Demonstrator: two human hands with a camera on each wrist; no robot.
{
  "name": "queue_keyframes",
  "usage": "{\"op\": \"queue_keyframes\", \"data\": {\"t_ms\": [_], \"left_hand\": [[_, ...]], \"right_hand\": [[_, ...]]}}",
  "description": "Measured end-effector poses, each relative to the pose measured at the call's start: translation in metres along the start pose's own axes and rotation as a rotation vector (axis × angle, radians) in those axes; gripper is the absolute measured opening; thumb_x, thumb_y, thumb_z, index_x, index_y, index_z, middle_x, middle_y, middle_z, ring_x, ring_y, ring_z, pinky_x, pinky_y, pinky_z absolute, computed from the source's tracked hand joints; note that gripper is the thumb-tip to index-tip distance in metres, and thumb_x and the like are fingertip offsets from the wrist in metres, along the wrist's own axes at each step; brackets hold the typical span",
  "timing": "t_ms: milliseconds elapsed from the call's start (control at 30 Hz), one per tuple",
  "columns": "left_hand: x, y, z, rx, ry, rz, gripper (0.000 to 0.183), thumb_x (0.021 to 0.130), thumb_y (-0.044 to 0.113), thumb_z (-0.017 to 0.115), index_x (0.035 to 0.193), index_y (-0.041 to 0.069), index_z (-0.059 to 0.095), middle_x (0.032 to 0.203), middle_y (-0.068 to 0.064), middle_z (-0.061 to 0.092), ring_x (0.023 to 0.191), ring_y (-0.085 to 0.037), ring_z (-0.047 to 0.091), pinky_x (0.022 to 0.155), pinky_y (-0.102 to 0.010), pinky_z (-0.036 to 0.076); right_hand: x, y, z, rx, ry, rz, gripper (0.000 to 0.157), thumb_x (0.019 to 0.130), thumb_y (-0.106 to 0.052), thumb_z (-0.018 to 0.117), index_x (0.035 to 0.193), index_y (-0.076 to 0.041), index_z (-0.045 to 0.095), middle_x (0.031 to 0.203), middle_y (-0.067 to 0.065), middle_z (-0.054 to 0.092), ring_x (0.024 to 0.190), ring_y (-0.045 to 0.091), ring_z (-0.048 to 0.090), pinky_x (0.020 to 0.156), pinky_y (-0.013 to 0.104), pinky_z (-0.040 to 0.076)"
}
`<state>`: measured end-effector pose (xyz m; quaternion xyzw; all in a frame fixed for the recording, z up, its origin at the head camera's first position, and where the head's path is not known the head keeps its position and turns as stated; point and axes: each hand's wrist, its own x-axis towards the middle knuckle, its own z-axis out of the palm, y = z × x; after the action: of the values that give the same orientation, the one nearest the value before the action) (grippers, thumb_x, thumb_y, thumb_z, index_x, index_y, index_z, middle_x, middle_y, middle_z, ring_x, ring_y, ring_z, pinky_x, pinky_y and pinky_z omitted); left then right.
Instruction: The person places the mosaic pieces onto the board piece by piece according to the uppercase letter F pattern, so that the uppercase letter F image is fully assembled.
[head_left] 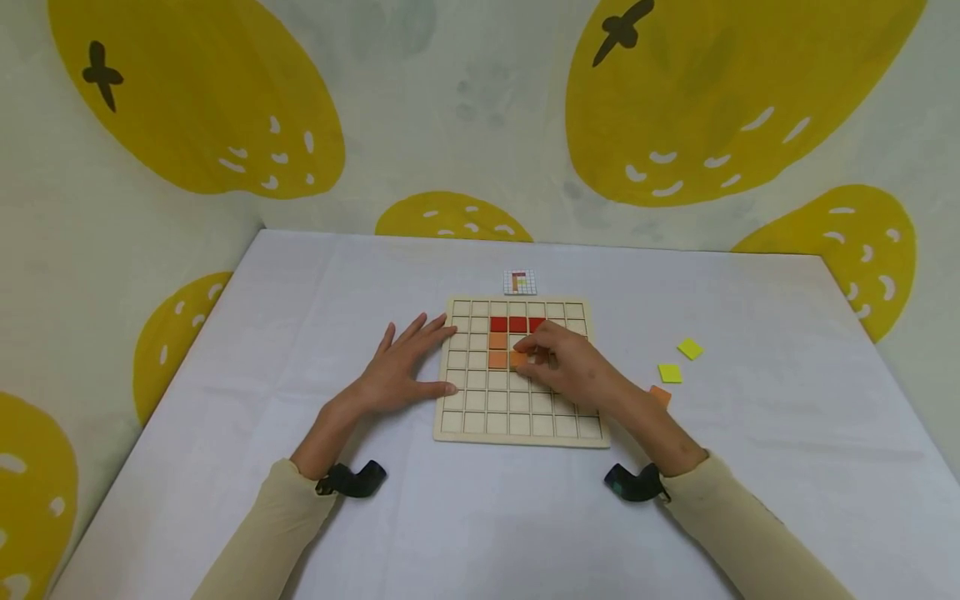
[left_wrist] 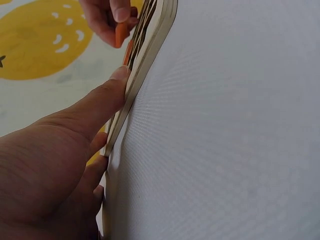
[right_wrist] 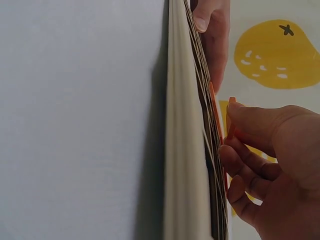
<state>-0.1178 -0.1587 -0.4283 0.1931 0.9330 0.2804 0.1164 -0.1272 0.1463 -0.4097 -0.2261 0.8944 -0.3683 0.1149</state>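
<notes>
A wooden grid board (head_left: 497, 425) lies on the table with three red square tiles (head_left: 517, 324) in one row and two orange tiles (head_left: 497, 359) below the leftmost red one. My right hand (head_left: 566, 362) pinches another orange tile (head_left: 516, 361) between thumb and fingers, just over the cell beside the lower orange tile. In the right wrist view that held tile (right_wrist: 231, 117) is tilted slightly above the board. My left hand (head_left: 397, 371) rests at the board's left edge, fingers spread; its thumb (left_wrist: 102, 102) touches the rim in the left wrist view.
Two yellow tiles (head_left: 670, 373) and an orange tile (head_left: 660, 396), partly hidden by the right forearm, lie on the white tablecloth (head_left: 787, 400) to the right. A small pattern card (head_left: 520, 282) lies behind the board. A patterned wall (head_left: 465, 108) borders the table's back.
</notes>
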Motion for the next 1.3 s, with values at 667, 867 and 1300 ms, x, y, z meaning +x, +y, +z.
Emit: {"op": "queue_keyframes", "data": {"t_ms": [667, 867, 1300], "left_hand": [[-0.001, -0.002, -0.001, 0.001, -0.002, 0.005, 0.089, 0.089, 0.051, 0.079, 0.163, 0.028, 0.036, 0.176, 0.003, 0.022, 0.166, -0.028, 0.007, 0.130, -0.064, -0.008], [-0.001, -0.002, 0.000, 0.005, -0.003, 0.003, 0.089, 0.089, 0.052, 0.079, 0.163, 0.028, 0.035, 0.176, 0.002, 0.022, 0.166, -0.029, 0.007, 0.130, -0.065, -0.007], [0.001, 0.000, 0.000, -0.001, -0.006, 0.001, 0.090, 0.089, 0.049, 0.079, 0.164, 0.027, 0.035, 0.176, 0.002, 0.022, 0.166, -0.028, 0.006, 0.130, -0.064, -0.008]], "right_hand": [[0.002, -0.014, 0.014, -0.039, -0.024, -0.033, 0.029, 0.093, -0.027, 0.080, 0.120, -0.016, 0.075, 0.110, -0.003, 0.068, 0.092, 0.013, 0.060, 0.082, 0.029, 0.054], [0.002, -0.017, 0.017, -0.057, -0.037, -0.032, 0.029, 0.092, -0.027, 0.081, 0.119, -0.017, 0.075, 0.111, -0.004, 0.068, 0.096, 0.013, 0.060, 0.086, 0.030, 0.055], [0.002, -0.019, 0.023, -0.100, -0.027, -0.052, 0.027, 0.089, -0.028, 0.085, 0.113, -0.019, 0.075, 0.113, -0.005, 0.067, 0.099, 0.012, 0.063, 0.093, 0.034, 0.057]]}}
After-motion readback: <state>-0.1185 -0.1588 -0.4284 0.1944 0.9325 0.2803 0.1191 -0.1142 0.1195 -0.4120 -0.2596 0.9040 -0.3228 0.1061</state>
